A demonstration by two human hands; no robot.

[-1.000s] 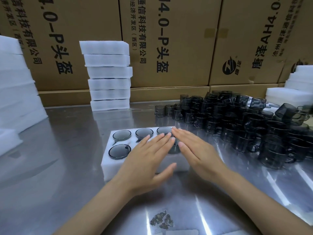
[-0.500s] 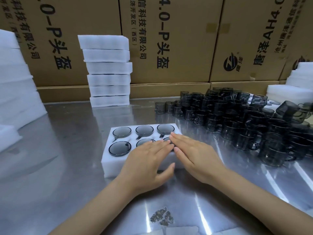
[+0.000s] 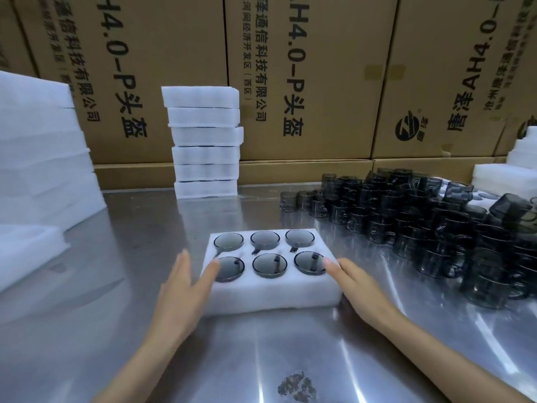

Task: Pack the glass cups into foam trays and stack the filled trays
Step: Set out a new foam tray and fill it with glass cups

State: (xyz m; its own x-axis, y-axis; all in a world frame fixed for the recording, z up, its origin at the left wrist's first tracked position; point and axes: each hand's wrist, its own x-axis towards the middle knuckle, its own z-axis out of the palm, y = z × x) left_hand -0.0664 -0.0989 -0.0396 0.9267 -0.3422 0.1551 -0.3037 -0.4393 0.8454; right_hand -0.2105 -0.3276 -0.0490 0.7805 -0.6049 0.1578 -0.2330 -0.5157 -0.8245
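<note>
Glass cups (image 3: 263,256), six of them in two rows of three, sit in all the holes of the foam tray (image 3: 270,295), which lies on the metal table (image 3: 122,286) in front of the person. On the far left stands a big pile of white foam (image 3: 43,158), and behind the tray, a little to the left, a stack of six trays (image 3: 205,142) waits against the cardboard boxes (image 3: 305,77). The left hand (image 3: 186,289) lies at the left edge of the tray with straight fingers, the thumb touching the foam near a cup; it does not grip anything. The right hand (image 3: 359,286) rests at the right edge in the same way, fingers straight, holding nothing. I judge the tray is full and ready to be lifted to the stack. To do this well, both hands should go under the short sides and keep the tray level, so no cup slides out. At the right many loose cups (image 3: 430,225) remain, too many to count.
</note>
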